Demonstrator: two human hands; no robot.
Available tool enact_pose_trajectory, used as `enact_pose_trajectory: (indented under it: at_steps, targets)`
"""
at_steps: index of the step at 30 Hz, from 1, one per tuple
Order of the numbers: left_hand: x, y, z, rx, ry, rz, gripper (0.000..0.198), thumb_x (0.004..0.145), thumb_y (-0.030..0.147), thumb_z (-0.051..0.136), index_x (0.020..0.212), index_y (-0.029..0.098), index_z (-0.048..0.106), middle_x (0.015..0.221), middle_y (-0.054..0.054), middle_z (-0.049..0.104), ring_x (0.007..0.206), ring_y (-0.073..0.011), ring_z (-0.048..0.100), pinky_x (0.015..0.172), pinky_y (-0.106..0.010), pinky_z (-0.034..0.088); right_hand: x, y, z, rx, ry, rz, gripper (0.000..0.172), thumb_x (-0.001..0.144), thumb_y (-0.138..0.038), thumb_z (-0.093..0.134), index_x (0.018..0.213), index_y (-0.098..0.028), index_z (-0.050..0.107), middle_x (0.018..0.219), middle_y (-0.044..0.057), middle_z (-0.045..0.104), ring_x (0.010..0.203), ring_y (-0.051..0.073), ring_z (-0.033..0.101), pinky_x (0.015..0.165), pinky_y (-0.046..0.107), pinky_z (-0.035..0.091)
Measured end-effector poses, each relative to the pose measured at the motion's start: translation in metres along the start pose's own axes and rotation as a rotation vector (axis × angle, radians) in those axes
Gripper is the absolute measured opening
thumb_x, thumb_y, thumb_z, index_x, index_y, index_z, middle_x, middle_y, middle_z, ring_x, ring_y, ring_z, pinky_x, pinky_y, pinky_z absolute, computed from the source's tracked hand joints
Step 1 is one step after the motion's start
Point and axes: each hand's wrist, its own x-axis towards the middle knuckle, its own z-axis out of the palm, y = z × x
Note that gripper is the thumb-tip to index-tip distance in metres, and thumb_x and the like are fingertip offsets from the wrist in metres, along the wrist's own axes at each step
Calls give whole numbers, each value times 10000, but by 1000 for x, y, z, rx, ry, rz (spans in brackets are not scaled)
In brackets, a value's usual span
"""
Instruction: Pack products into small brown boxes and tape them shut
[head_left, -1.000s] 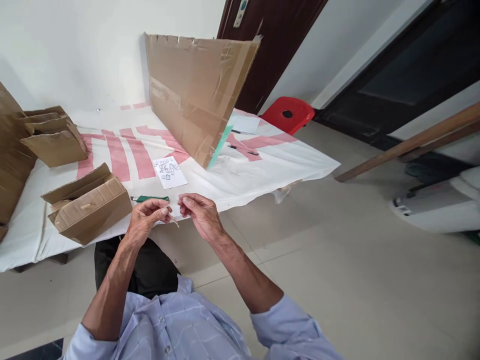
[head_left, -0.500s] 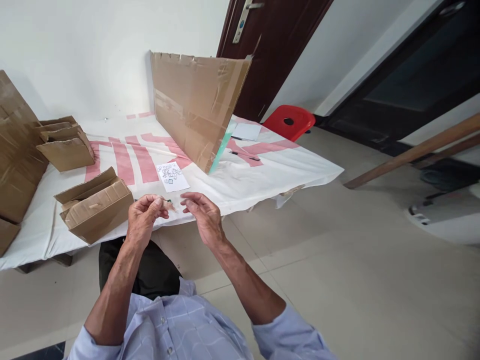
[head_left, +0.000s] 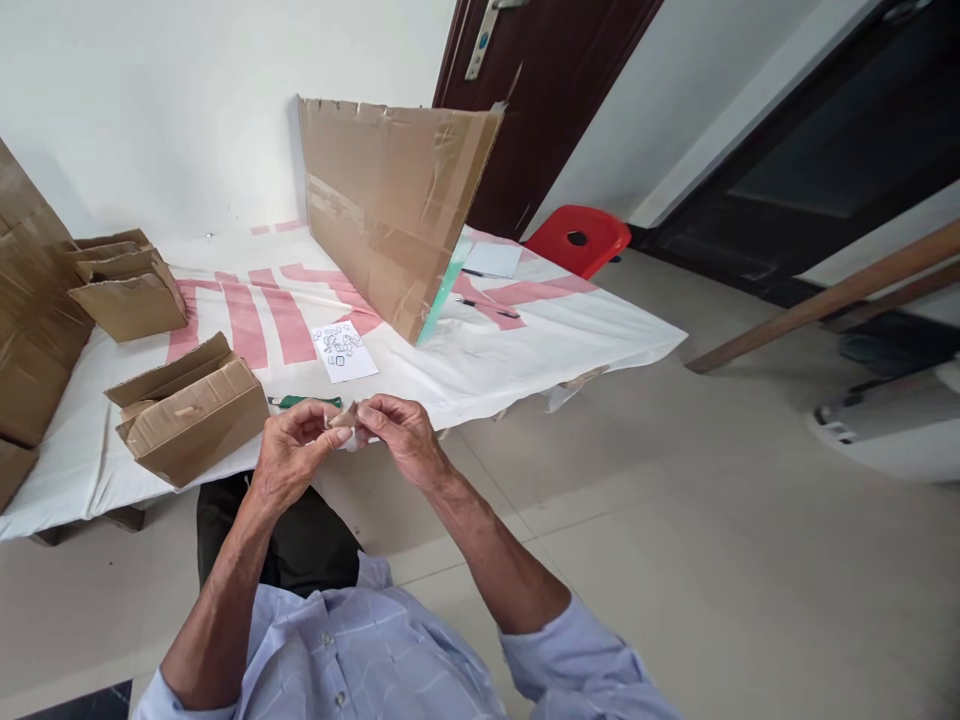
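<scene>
Tabletop (head_left: pixel 480 365): open box (head_left: pixel 210 425) near left fingers (head_left: pixel 306 410).

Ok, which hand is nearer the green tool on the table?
Left. The left hand is just on the near side of the green tool; whether they touch is unclear. The right hand is farther off, to its right.

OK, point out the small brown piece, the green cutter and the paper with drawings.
Small brown piece (head_left: pixel 345 418): head view, its exposed middle.
Green cutter (head_left: pixel 289 401): head view, its handle.
Paper with drawings (head_left: pixel 345 352): head view, its middle.
</scene>
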Motion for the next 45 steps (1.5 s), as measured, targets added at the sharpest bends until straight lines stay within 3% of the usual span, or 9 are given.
enact_pose_trajectory:
  at_steps: [3,12,17,21,24,28,32,41,45]
  targets:
    - [-2,0,-6,16,-28,-29,417,686,499,1002,741,151,778,686,-34,716,626,-131,635,633,-257,529,1,-4,-3,104,-36,83,521,782,-688,882,676,-214,694,621,-8,645,567,129,560,623,303,503]
    - [-1,8,-17,-311,202,-48,435,582,464,1052,720,179,754,721,-24,747,624,-139,671,637,-275,605,-6,-10,-5,370,-91,217,451,718,-601,966,791,-204,765,681,-13,648,561,107,529,570,283,506]
    - [-6,2,-17,-35,244,97,354,730,485,974,803,183,804,674,-33,737,589,-146,656,608,-272,569,-8,-23,-2,395,-82,231,417,696,-559,986,838,-219,789,726,-4,689,580,109,541,580,284,510]
    - [-11,-3,-18,365,112,376,194,875,360,856,783,201,795,839,-76,788,726,-172,700,657,-276,567,-6,-36,-1,349,-120,195,418,697,-568,975,821,-220,780,719,-7,689,550,103,517,558,284,481]
    - [-16,0,-18,538,-4,529,62,957,255,753,946,217,801,848,-54,767,715,-151,671,689,-272,575,-2,-43,-1,283,-161,170,393,715,-549,959,771,-210,768,704,-12,679,534,97,511,542,273,450]
    - [-20,10,-14,622,-108,677,303,1012,161,679,1290,248,762,932,-56,743,793,-146,679,734,-255,567,4,-44,-1,210,-199,223,358,714,-505,952,784,-200,777,677,-17,667,534,92,520,536,258,425]
    - [-15,18,-11,661,-160,780,331,1036,101,633,1272,281,778,943,-44,693,798,-125,651,697,-221,524,9,-41,-1,148,-192,252,337,722,-480,939,782,-191,776,630,-15,657,543,100,535,529,247,405]
    - [-13,23,-14,529,-59,633,118,1025,190,694,964,229,786,920,-60,730,824,-160,698,755,-279,563,12,-46,-3,222,-163,248,369,687,-479,956,812,-193,761,692,-19,684,525,85,517,516,250,405]
    - [-16,17,-17,609,-95,621,135,1027,165,662,1103,226,754,906,-43,726,784,-148,677,744,-265,560,12,-52,0,234,-223,261,363,704,-477,952,827,-189,768,670,-26,662,531,85,520,527,247,408]
